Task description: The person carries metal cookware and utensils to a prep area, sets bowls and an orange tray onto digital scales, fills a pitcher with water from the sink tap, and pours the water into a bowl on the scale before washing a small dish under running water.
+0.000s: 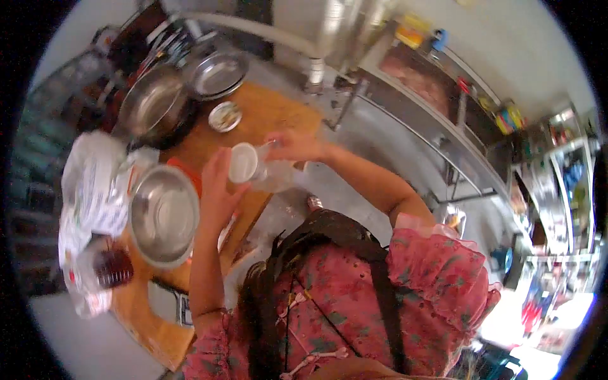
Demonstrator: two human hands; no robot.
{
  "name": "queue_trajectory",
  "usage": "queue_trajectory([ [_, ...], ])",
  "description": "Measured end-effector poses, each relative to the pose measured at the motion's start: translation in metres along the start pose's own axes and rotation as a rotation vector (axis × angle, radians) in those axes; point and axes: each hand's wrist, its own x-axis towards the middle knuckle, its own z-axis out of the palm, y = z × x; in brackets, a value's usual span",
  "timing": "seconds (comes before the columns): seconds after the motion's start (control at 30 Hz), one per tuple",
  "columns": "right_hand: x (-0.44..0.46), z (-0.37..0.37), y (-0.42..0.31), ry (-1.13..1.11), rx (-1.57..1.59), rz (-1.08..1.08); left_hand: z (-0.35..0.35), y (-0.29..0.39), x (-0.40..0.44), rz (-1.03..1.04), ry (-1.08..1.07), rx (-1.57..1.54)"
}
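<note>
My left hand (pixel 221 187) is closed on the left side of a white cup (pixel 244 163), above the edge of the wooden table (pixel 278 114). To the cup's right, the fingers of my right hand (pixel 294 147) are pinched at a translucent plastic bag (pixel 282 176), which hangs beside and below the cup. Motion blurs the bag's outline. A wide steel bowl (pixel 164 215) rests on the table left of my left forearm. Beyond the cup lies a small white dish (pixel 225 116) with something in it.
A large pan (pixel 155 104) and a steel basin (pixel 217 73) stand at the table's far end. White plastic bags (pixel 95 183) and a clear jar with dark red contents (pixel 113 266) are at the left. A metal sink counter (pixel 437 120) runs along the wall.
</note>
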Motion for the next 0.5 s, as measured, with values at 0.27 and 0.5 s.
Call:
queue_trajectory([
  [0.27, -0.11, -0.043, -0.007, 0.183, -0.2, 0.026, 0.03, 0.082, 0.058, 0.098, -0.597, -0.288],
  [0.5, -0.239, -0.148, 0.021, 0.379, -0.221, 0.207, 0.149, 0.191, 0.13, 0.222, -0.8, -0.467],
])
